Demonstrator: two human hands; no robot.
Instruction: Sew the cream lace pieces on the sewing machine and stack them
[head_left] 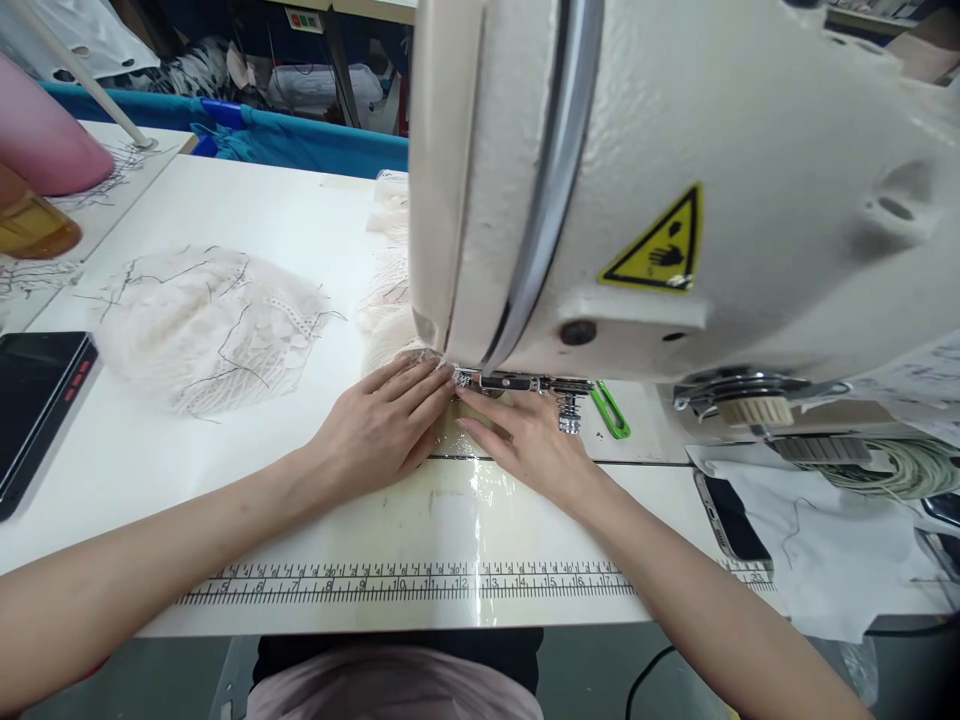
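Lace piece (pixel 390 300): pale, running under the sewing machine head (pixel 675 190) at frame centre, near edge pinned flat on the bench (pixel 150 470) beneath both hands.
Step in hand: apparently guiding fabric at the presser foot (pixel 480 381), seam under way (needle itself hidden by the head).
Next move: likely calls for even forward feed, fingertips kept clear of the foot.
Left hand (pixel 379 430): palm down, forearm entering from lower left, fingers (pixel 420 385) pressed together and flat on the lace, tips just beside the foot.
Right hand (pixel 529 440): palm down from lower right, fingers slightly spread, resting on the cloth, pinching nothing.
Elsewhere: lace heap (pixel 210 325) left of centre; dark tablet (pixel 34 400) at left edge; printed ruler (pixel 405 582) along the bench front; green clip (pixel 611 410) right of the foot; phone (pixel 731 520) at right.
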